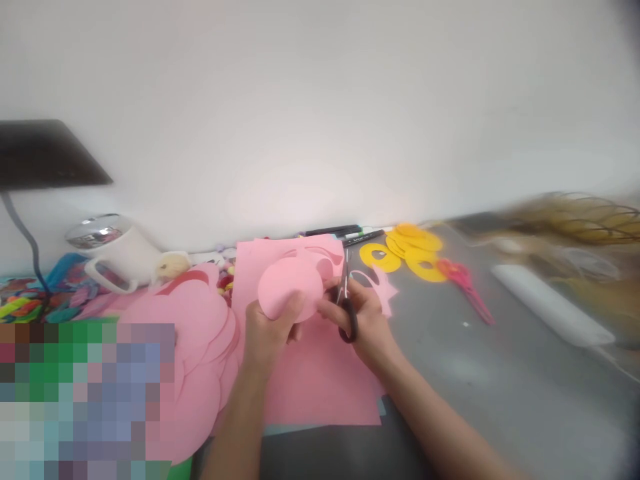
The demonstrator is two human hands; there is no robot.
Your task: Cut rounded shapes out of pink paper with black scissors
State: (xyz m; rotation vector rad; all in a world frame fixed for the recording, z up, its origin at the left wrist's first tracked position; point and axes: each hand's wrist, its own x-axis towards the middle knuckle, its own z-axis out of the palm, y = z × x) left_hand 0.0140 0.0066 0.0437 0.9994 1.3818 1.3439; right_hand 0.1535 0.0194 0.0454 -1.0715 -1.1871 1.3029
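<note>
- A white mug (131,259) sits near the wall (320,100)
- Pink scissors (464,283) lie by yellow rings (367,257) on the worktop (450,393)
- A long white bar (553,303) rests farther right
- A dark panel (50,153), far left

A flat, pale pink paper disc (283,280) with a smooth, rounded outline is held in the left hand (270,327), the thumb lying across its lower right part. Its plain face is turned up toward the head camera, and no fold or crease shows. The disc is raised above a stack of pink paper sheets (320,380). Just to its right, 1 pair of scissors with slim silvery metal blades and black loop handles (346,292) sits in the right hand (370,320). The 2 blades point away from the person, close together and seen nearly edge-on; 1 black loop shows clearly below the fingers.
</note>
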